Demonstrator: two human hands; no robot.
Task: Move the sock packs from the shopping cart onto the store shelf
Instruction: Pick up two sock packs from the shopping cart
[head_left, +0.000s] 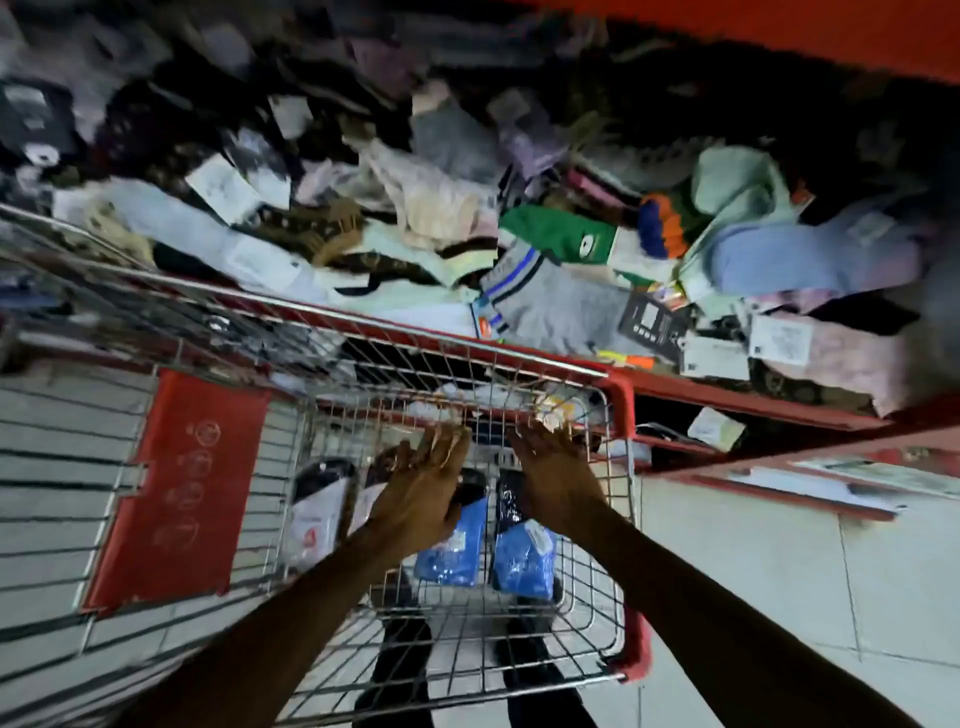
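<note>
Cart: wire shopping cart (621, 410) with red trim, parked nose-first against the shelf edge.
Shelf: store shelf (727, 397), red-framed, already heaped with loose socks and tagged packs; whether any came from this cart cannot be told.
Left hand: left hand (423, 499) reaches down into the basket, fingers spread and flat, nothing gripped; it hovers over or brushes a dark pack.
Right hand: right hand (553, 478) likewise splayed and empty, fingertips near the cart's far wire wall.
Sock packs in cart: two blue packs (454, 551) lie side by side on the basket floor beneath the hands; a white pack (311, 514) lies to their left; dark packs (511, 496) sit just beyond the blue ones; more pale packs are bunched at the far end.
Progress: judged part-way at best; several packs are left in the basket, and no pack is in hand.
Left to do: grasp the remaining packs and lift them over the rim onto the heap.
</note>
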